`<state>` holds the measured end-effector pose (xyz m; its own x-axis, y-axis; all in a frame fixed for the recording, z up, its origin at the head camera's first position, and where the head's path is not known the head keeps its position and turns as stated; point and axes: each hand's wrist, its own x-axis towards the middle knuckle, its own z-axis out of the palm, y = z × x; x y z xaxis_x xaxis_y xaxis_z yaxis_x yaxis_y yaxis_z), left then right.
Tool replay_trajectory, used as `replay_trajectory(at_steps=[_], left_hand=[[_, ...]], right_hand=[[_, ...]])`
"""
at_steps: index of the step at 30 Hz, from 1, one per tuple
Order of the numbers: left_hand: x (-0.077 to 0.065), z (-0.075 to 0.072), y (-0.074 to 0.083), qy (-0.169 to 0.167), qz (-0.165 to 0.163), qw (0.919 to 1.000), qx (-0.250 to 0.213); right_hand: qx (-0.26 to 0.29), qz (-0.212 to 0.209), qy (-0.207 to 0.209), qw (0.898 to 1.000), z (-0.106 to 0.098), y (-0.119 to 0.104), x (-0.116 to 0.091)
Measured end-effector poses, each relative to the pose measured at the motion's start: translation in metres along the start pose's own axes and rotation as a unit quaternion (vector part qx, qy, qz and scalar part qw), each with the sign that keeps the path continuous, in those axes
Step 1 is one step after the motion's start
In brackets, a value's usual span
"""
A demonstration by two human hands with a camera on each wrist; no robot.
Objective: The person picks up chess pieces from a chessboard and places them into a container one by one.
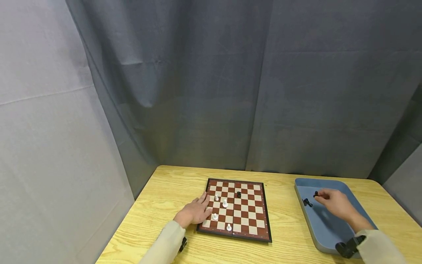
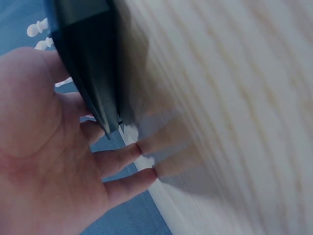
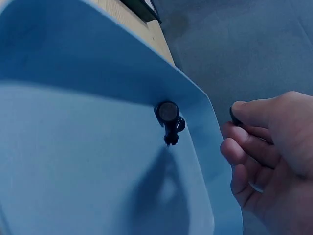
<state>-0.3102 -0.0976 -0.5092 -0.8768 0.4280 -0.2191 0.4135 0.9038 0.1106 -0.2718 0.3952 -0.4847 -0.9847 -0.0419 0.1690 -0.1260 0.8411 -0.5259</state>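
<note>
A brown-and-cream chessboard [image 1: 248, 214] lies on the table, with several white chess pieces [image 1: 225, 203] on its left half and one black piece [image 1: 239, 194] near the middle fold. My left hand [image 1: 195, 211] rests on the board's left edge, fingers extended; from the left wrist its fingertips touch the tabletop beside the dark board rim [image 2: 88, 49]. Over the blue tray [image 1: 316, 234] my right hand [image 1: 337, 205] pinches a black chess piece [image 1: 316, 194] between thumb and fingers, and mostly hides it in the right wrist view. Other black pieces [image 3: 169, 120] lie on the tray floor against its wall.
The pale wood table [image 1: 148, 220] carries the board in the middle and the tray at right. Behind it hangs a dark grey curtain [image 1: 211, 91]; a light grey cloth [image 1: 49, 146] hangs at the left side.
</note>
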Motion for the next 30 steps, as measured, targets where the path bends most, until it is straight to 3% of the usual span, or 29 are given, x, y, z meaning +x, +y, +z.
replay_trajectory(at_steps=[15,30], left_hand=[[0.001,0.002,-0.001,0.0,0.001,1.0,0.003],[0.002,0.003,-0.002,-0.001,0.0,1.0,0.002]], right_hand=[[-0.013,0.034,-0.035,0.999,-0.003,0.014,0.003],[-0.004,0.018,0.006,1.0,0.003,-0.002,0.002]])
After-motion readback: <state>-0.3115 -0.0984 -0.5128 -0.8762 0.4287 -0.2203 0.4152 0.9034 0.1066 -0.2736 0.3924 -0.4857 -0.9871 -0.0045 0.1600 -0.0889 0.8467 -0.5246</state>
